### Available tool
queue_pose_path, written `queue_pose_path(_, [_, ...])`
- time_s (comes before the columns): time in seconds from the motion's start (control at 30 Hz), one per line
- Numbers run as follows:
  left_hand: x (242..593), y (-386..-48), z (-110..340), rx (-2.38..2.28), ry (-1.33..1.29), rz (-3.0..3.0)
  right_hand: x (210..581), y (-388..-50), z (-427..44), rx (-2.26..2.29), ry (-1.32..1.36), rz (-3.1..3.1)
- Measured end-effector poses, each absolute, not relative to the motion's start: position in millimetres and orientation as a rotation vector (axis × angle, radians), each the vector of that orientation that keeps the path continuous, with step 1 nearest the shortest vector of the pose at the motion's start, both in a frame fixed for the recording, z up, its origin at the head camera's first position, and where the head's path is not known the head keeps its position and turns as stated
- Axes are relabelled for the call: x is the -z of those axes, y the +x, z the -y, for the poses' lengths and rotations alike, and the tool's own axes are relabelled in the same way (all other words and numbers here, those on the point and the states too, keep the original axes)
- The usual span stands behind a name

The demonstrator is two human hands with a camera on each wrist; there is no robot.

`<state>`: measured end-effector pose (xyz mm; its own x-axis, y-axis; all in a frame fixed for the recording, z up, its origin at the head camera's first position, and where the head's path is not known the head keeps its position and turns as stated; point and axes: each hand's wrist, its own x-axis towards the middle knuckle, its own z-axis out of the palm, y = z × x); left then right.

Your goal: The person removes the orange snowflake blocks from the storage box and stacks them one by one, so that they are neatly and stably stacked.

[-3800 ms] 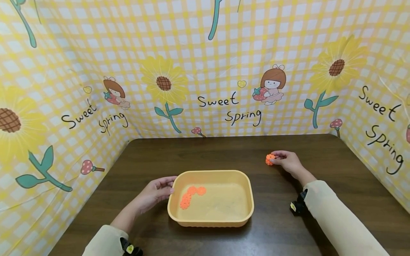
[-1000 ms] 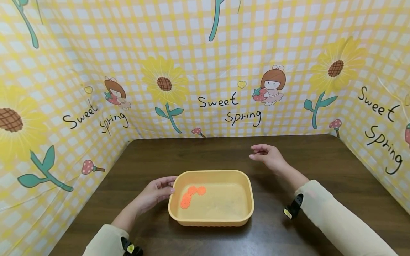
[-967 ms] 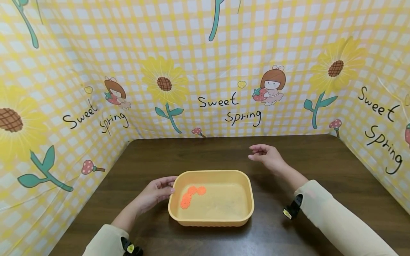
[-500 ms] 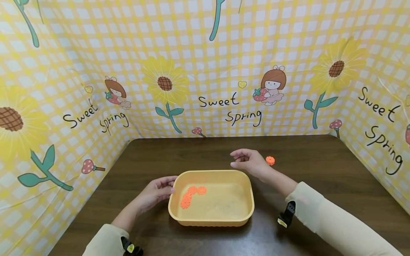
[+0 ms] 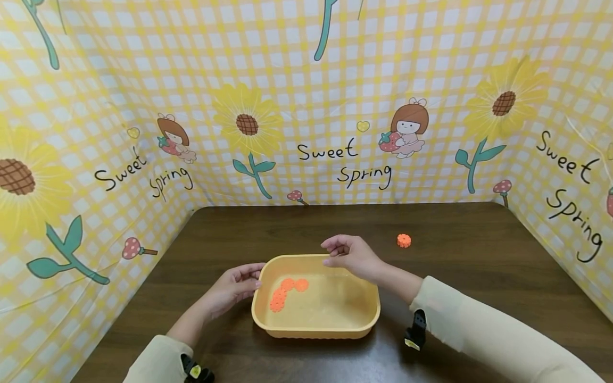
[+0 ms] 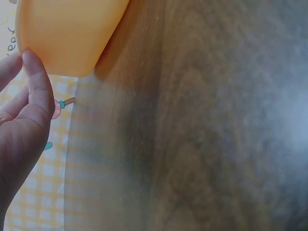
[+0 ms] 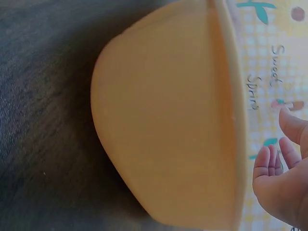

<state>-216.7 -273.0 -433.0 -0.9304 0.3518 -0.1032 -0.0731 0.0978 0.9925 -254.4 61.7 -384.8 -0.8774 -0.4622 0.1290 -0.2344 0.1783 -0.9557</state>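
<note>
Here came the key spot: the right hand (image 5: 355, 259) hung over the far side of the yellow box (image 5: 315, 333), thumb and fingers parted and loosely bent, nothing between them! Across from it, the left hand (image 5: 226, 291) had the box's left rim lightly pinched between thumb and fingers, apparently to steady it. The box sat out on the desk (image 5: 445, 234), well in from the far edge, with a few orange discs (image 5: 278, 300) bunched inside towards its left wall. And out on its own, towards the desk's far right corner, sat a small orange stack (image 5: 404, 241), touched by neither hand! The step in hand read as a reach for the discs, the stack looking like their gathering point. The next move probably called for the right fingertips to dip into the box and lift one flat disc by its edge, a fiddly pinch. Now the writing: the checked cloth (image 5: 306, 96) said "Sweet Spring" in black lettering (image 5: 328, 152), at left, centre and right, and sideways in the right wrist view. No brand showed on the box; the yellow label (image 5: 412, 344) on the black wrist camera (image 5: 416, 327) was too small to read.
</note>
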Motion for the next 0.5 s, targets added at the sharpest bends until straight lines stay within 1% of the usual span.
queue_pose_path(0.5, [433,-216,273,-1.905,0.268,-2.067,409,-243,-29,1.651,-0.801,-2.24])
